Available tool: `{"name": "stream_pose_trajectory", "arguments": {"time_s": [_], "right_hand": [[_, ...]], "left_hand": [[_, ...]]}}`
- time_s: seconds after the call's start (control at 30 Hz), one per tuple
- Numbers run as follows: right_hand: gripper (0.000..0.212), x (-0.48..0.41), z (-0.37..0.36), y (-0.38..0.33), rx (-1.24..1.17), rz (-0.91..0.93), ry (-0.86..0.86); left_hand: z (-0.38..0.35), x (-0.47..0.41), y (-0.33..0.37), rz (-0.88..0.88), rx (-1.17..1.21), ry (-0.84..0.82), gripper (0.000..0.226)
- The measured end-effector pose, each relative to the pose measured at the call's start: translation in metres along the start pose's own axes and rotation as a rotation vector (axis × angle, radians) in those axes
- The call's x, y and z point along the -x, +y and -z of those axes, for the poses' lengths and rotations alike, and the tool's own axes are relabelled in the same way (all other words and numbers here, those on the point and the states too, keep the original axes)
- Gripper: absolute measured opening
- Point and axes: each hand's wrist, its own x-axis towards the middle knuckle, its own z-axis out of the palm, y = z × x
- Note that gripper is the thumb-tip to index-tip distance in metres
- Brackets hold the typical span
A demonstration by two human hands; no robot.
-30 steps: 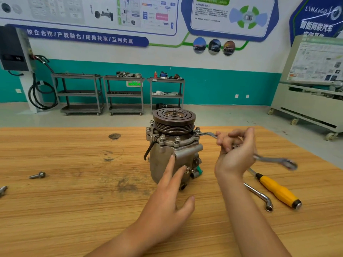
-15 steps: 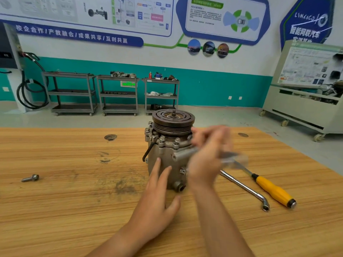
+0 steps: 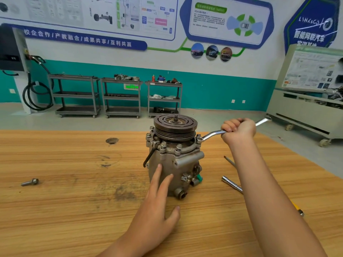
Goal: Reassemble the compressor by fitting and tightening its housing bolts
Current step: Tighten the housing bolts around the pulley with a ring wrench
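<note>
The grey metal compressor point(image 3: 174, 164) stands upright in the middle of the wooden table point(image 3: 65, 210), its dark pulley on top. Several bolts sit round its upper flange. My right hand point(image 3: 239, 131) grips a silver ring wrench point(image 3: 211, 135) in a fist. The wrench's ring end sits on a housing bolt point(image 3: 199, 139) at the flange's right side, and its far end points up and right. My left hand point(image 3: 157, 206) presses straight fingers against the front of the compressor body.
A loose bolt point(image 3: 30, 182) lies at the table's left. Behind my right arm lie a socket bar point(image 3: 232, 184) and a screwdriver with a yellow handle point(image 3: 297, 208). A dark round mark point(image 3: 112, 140) is on the table. Shelving carts and a trolley stand on the floor beyond.
My right hand has swung the wrench from in front of the compressor out to the right and back, with the ring end now on the right flange bolt. My left hand stays against the body.
</note>
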Motion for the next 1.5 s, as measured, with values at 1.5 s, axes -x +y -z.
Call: {"name": "stream_pose_trajectory", "arguments": {"time_s": [1.5], "right_hand": [[0.039,0.067,-0.028,-0.023,-0.047,0.465,-0.412]], "left_hand": [[-0.003,0.000,-0.002,0.017,0.042,0.017,0.075]]}}
